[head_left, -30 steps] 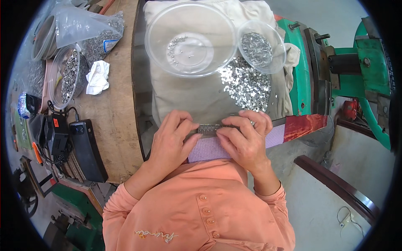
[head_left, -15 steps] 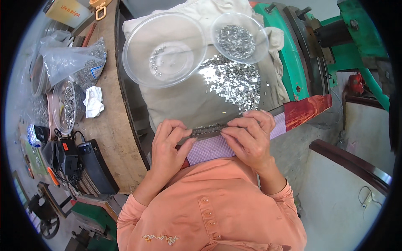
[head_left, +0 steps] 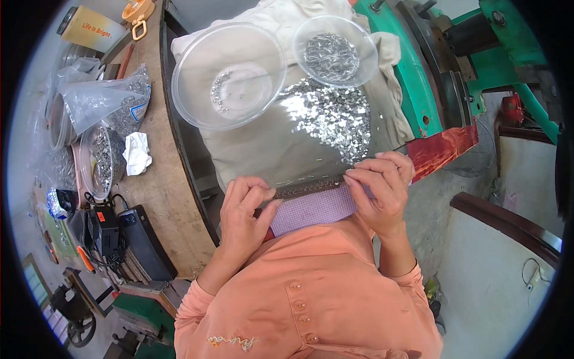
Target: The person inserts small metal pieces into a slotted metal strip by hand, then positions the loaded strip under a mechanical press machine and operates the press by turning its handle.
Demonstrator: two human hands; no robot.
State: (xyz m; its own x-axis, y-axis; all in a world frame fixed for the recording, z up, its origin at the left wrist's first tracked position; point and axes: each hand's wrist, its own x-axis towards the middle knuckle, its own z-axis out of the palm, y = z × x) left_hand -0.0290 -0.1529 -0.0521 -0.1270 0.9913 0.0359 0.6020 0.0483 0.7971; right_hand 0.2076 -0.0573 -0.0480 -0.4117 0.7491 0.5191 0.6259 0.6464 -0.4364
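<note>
A narrow dark strip (head_left: pixel 308 189) with a row of small slots or teeth lies across my front, just above the purple checked cloth (head_left: pixel 314 210). Its left end is pinched between the thumb and fingers of my left hand (head_left: pixel 242 209). My right hand (head_left: pixel 382 186) grips the other end, thumb on the near side. Several thin silvery pins (head_left: pixel 285 182) lie on the grey-brown cloth (head_left: pixel 251 152) right beyond the strip. Farther off spreads a pile of small shiny metal pieces (head_left: pixel 335 116).
Behind the pile stands a clear bowl (head_left: pixel 375 60) of thin metal pins. A larger clear bowl (head_left: pixel 179 90) at left holds a few tiny pieces. A green machine (head_left: pixel 402 75) borders the right. The wooden table (head_left: pixel 170 197) at left bears bags, a phone (head_left: pixel 143 239) and crumpled tissue (head_left: pixel 137 154).
My right hand has shifted right along the strip, and the strip has tilted. Thin pins now lie loose on the cloth beyond it. The whole view has moved slightly.
</note>
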